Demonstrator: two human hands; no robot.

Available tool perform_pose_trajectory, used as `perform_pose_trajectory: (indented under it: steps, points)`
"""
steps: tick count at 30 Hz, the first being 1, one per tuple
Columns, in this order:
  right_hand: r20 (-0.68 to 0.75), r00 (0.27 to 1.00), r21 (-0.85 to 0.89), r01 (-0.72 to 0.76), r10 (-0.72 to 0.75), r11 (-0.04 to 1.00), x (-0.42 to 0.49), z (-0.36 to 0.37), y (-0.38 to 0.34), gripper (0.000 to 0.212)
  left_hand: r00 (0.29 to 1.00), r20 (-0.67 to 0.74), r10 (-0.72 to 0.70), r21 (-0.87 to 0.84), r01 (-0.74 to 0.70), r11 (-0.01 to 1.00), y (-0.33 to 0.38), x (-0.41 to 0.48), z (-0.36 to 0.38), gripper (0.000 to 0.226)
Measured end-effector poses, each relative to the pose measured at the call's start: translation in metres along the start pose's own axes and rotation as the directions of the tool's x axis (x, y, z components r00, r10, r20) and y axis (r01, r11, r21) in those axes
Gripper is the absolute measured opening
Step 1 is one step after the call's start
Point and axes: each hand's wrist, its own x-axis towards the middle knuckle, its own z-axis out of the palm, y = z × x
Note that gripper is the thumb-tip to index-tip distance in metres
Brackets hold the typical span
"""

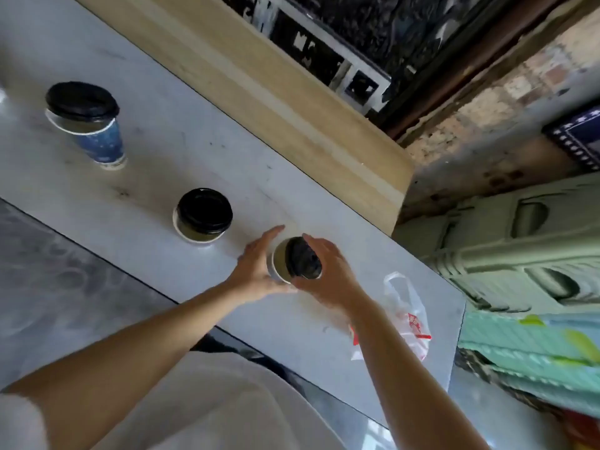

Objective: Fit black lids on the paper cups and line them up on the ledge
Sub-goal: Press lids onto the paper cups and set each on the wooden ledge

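Lid fitting, third cup: lid tilted, not yet seated.

My right hand [324, 271] curls over the black lid [303, 258], gripping its edge. My left hand [256, 266] lies nearly straight-fingered against the wall of the third cup [280, 263], which stands on the ledge [156, 147] at the right end of the row. Caution: the lid covers only part of the mouth. Pressing off-centre may crush the paper rim or tip the cup, since the left hand braces rather than grips.
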Motion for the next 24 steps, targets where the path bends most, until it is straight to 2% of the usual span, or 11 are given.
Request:
perform_pose_trajectory:
  steps: [3, 7, 15, 24]
  points:
    - [-0.01, 1.0, -0.081, -0.004, 0.003, 0.997, 0.007, 0.003, -0.013, 0.085, 0.993, -0.011, 0.121, -0.01, -0.121, 0.993, -0.008, 0.008, -0.002, 0.105]
    - [-0.017, 1.0, -0.188, -0.025, 0.022, 0.982, 0.01, 0.004, -0.023, 0.085, 0.992, -0.009, 0.128, -0.101, -0.128, 0.987, -0.007, 0.008, -0.003, 0.094]
    - [0.107, 0.993, -0.4, 0.091, -0.052, 0.912, 0.013, 0.0, -0.033, 0.079, 0.993, 0.026, 0.115, -0.169, -0.109, 0.979, -0.005, -0.001, -0.001, 0.078]
    - [0.073, 0.993, -0.446, 0.12, -0.097, 0.887, 0.008, 0.007, -0.028, 0.077, 0.995, 0.048, 0.091, -0.148, -0.083, 0.986, -0.006, -0.006, 0.0, 0.072]
